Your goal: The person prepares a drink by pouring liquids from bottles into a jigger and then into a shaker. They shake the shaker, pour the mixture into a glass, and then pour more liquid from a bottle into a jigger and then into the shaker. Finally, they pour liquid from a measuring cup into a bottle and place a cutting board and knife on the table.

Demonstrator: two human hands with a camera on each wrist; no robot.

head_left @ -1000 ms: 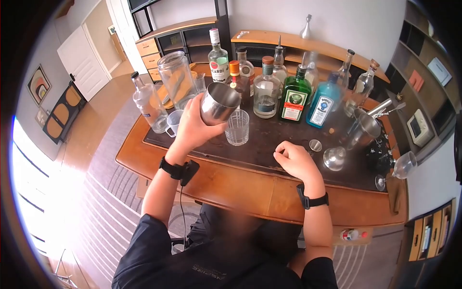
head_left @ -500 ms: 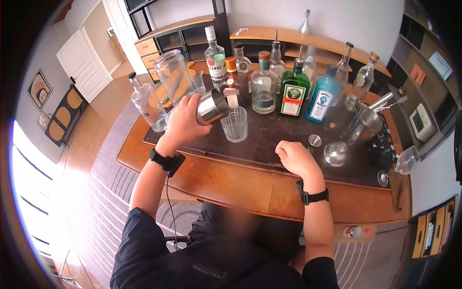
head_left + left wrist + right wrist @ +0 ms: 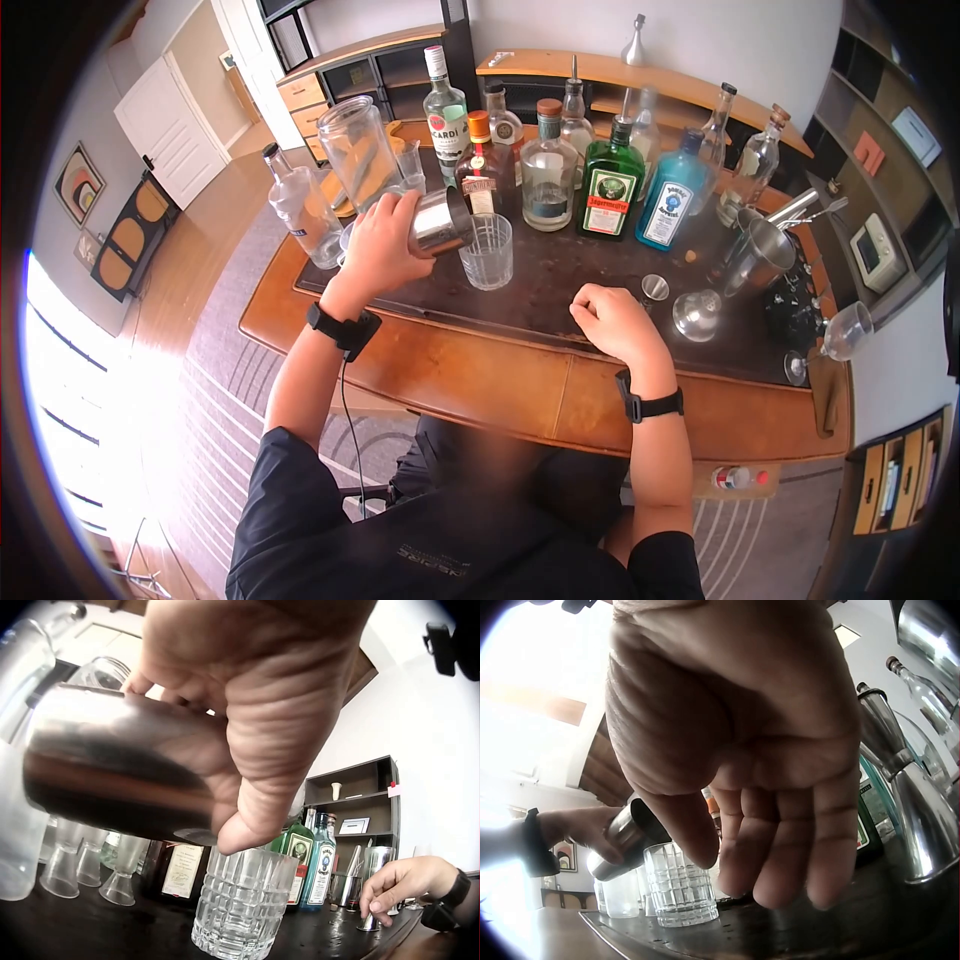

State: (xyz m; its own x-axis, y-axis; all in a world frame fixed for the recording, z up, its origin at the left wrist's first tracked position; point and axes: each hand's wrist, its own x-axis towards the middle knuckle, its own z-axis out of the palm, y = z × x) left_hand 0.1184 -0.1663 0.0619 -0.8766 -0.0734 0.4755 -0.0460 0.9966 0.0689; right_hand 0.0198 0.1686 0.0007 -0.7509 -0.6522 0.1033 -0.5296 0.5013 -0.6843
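Note:
My left hand (image 3: 380,245) grips a metal shaker tin (image 3: 437,222), thumb underneath and fingers over its side. The tin lies tilted almost level, its mouth at the rim of a cut-glass tumbler (image 3: 487,255) standing on the dark table mat. In the left wrist view, the ridged tumbler (image 3: 244,907) stands just below the tin. My right hand (image 3: 615,322) rests near the mat's front edge, fingers loosely bent and holding nothing. Close beside it stands a steel jigger (image 3: 911,787), seen large in the right wrist view.
Behind the tumbler stand several bottles, among them a green bottle (image 3: 608,190) and a blue bottle (image 3: 672,200). A tall glass jar (image 3: 355,150) and a clear bottle (image 3: 303,215) are at left. A metal mixing cup (image 3: 765,255) and a stemmed glass (image 3: 848,338) occupy the right side.
My left hand has tipped the shaker tin from near upright to almost level and brought it slightly left and down, against the tumbler's rim. The right hand has stayed about where it was.

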